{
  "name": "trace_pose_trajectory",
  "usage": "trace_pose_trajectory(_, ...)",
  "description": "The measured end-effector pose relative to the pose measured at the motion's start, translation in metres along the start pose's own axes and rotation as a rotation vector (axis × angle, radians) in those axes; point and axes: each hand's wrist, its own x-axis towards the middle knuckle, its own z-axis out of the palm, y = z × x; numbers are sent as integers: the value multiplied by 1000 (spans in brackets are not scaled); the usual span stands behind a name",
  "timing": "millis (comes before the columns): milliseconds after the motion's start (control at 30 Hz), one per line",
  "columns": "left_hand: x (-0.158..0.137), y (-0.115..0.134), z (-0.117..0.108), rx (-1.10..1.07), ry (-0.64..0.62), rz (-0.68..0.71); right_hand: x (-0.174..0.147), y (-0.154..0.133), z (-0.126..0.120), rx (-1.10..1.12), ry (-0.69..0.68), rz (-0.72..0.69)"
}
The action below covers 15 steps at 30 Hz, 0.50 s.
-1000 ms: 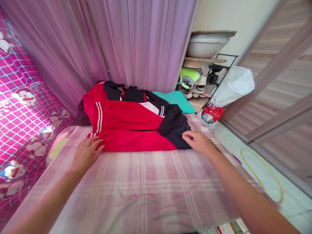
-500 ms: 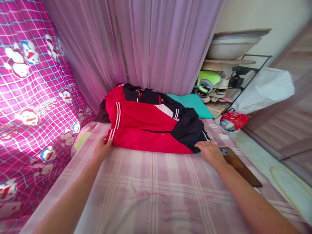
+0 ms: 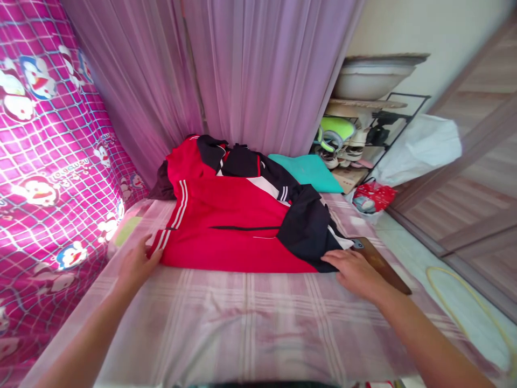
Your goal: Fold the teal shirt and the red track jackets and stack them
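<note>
A red, black and white jacket [image 3: 226, 248] lies spread on the bed, its striped hem toward the left and its dark part toward the right. My left hand [image 3: 139, 264] holds the lower corner of the striped hem between thumb and fingers. At the opposite end, my right hand [image 3: 353, 272] grips the lower edge of the dark fabric, its fingers close together. The jacket's near edge runs fairly straight between both hands. Behind it rests another red and black garment [image 3: 188, 161], bunched against the curtain and partly covered.
A brown-backed phone [image 3: 382, 267] lies beside my right hand. Beyond are a teal folded item [image 3: 307, 172], a shoe rack [image 3: 388, 143] and a red bag [image 3: 375, 196]. A purple curtain [image 3: 258, 70] closes the back; a pink patterned cloth [image 3: 44, 178] hangs left.
The jacket's near edge has come closer to me and stretched wider. My left hand has moved left and nearer with the hem; my right hand has come slightly nearer. The view has shifted too.
</note>
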Motion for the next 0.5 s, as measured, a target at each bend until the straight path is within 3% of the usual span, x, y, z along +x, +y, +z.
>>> trace_pose_trajectory(67, 0, 20, -1, 88, 89, 115, 3, -6, -13, 52, -64, -18)
trace_pose_trajectory(133, 0, 54, 2, 120, 152, 281, 18, -26, -28, 135, -32, -48)
trace_pose_trajectory(233, -3, 112, 25, 129, 53, 503, 57, -81, -37, 260, 172, -92)
trace_pose_trajectory(300, -6, 141, 47, 174, -45, 570, 82, -117, -28, 282, 231, -105)
trace_pose_trajectory(400, -9, 150, 74, 242, -119, 533, 99, -133, -3, 250, 116, -202)
trace_pose_trajectory(500, -6, 130, 82, 275, -115, 475, 83, -95, 17, 222, 91, -135)
